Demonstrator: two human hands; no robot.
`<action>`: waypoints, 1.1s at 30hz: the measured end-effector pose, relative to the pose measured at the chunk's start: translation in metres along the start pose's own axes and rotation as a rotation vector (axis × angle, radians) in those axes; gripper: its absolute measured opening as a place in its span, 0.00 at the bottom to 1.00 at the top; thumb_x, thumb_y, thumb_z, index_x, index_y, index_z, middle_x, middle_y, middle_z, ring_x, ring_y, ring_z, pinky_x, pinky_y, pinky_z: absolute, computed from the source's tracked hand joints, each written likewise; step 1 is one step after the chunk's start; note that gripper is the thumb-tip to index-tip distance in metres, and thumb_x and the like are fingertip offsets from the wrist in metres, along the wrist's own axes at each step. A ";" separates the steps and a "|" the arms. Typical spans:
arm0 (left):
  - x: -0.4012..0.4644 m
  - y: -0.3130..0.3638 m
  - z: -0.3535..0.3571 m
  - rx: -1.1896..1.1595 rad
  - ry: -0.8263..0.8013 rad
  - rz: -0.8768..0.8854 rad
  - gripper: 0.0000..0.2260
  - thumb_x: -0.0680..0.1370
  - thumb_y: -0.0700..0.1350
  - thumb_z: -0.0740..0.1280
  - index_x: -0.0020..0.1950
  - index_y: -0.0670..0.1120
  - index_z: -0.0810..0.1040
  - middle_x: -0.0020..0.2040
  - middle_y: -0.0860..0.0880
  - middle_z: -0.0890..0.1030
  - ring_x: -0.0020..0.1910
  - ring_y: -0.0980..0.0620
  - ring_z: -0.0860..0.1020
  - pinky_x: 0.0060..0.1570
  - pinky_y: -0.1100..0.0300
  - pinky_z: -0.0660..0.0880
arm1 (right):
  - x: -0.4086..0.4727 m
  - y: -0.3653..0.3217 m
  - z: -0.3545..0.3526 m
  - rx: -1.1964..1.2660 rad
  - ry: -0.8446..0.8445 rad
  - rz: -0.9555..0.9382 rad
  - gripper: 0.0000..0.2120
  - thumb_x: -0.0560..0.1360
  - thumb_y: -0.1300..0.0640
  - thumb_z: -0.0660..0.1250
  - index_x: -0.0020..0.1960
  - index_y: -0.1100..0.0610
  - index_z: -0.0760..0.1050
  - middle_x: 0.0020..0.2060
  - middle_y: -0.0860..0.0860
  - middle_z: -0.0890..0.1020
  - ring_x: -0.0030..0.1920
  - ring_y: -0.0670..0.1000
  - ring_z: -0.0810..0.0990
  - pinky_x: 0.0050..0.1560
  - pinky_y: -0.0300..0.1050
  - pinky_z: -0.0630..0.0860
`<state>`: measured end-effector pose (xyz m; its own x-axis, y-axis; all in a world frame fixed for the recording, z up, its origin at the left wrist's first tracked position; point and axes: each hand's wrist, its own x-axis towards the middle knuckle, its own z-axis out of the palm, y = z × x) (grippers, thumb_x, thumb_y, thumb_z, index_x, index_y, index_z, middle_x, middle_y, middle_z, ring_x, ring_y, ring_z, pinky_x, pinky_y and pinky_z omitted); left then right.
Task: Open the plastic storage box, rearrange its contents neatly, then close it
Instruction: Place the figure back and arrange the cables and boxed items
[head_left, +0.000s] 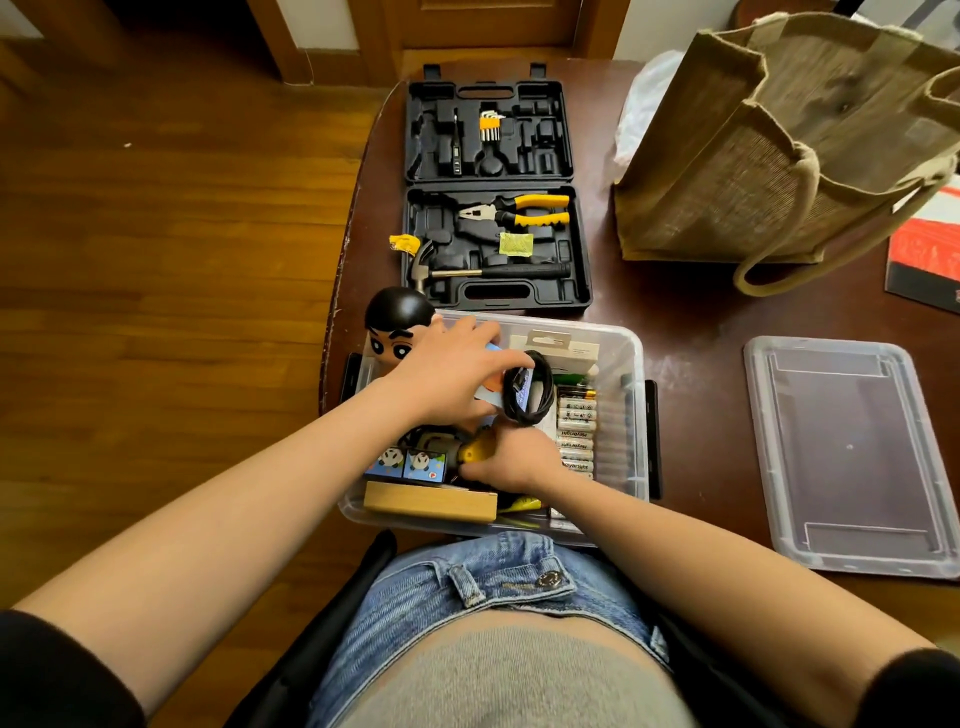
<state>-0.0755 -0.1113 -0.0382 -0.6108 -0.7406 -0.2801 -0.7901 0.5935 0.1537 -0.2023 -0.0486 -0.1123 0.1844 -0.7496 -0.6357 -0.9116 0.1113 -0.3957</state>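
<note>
Storage box (631, 395) open, lid (852, 457) well apart. Left hand (447, 379) grips blue packet (491, 395). Right hand (511, 460) curled round yellow tool (475, 451).

I see the storage box (631, 364) at the worktop's (691, 322) near edge, its lid (852, 457) lying to its right, an open tool case (493, 192) behind it, a tote bag (769, 150) far right.

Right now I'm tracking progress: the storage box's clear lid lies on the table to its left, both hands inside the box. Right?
Not quite. The head view shows the clear lid lying right of the storage box, not left. Both the left hand and right hand are inside it.
</note>
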 end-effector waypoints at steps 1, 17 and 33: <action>0.000 -0.001 0.001 -0.008 0.015 0.000 0.27 0.73 0.58 0.66 0.71 0.63 0.63 0.62 0.48 0.70 0.60 0.47 0.67 0.49 0.50 0.65 | -0.001 0.002 -0.003 0.041 0.000 0.007 0.22 0.66 0.40 0.69 0.53 0.53 0.74 0.46 0.53 0.80 0.48 0.55 0.79 0.43 0.44 0.75; -0.010 -0.010 0.019 -0.109 0.160 0.029 0.27 0.74 0.55 0.68 0.72 0.59 0.64 0.63 0.46 0.70 0.62 0.46 0.67 0.56 0.52 0.61 | -0.006 0.036 -0.019 0.061 -0.019 -0.092 0.10 0.74 0.50 0.67 0.48 0.55 0.83 0.44 0.51 0.85 0.46 0.52 0.82 0.46 0.45 0.76; -0.009 -0.008 0.023 -0.174 0.142 0.004 0.28 0.75 0.55 0.68 0.72 0.60 0.62 0.65 0.48 0.68 0.63 0.46 0.66 0.62 0.48 0.61 | -0.004 0.008 -0.013 -0.585 -0.082 -0.388 0.08 0.75 0.59 0.63 0.50 0.63 0.76 0.46 0.59 0.81 0.46 0.60 0.80 0.38 0.46 0.70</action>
<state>-0.0626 -0.1014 -0.0587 -0.6051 -0.7827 -0.1453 -0.7775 0.5418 0.3194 -0.2147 -0.0529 -0.1042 0.5420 -0.6100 -0.5780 -0.8182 -0.5400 -0.1973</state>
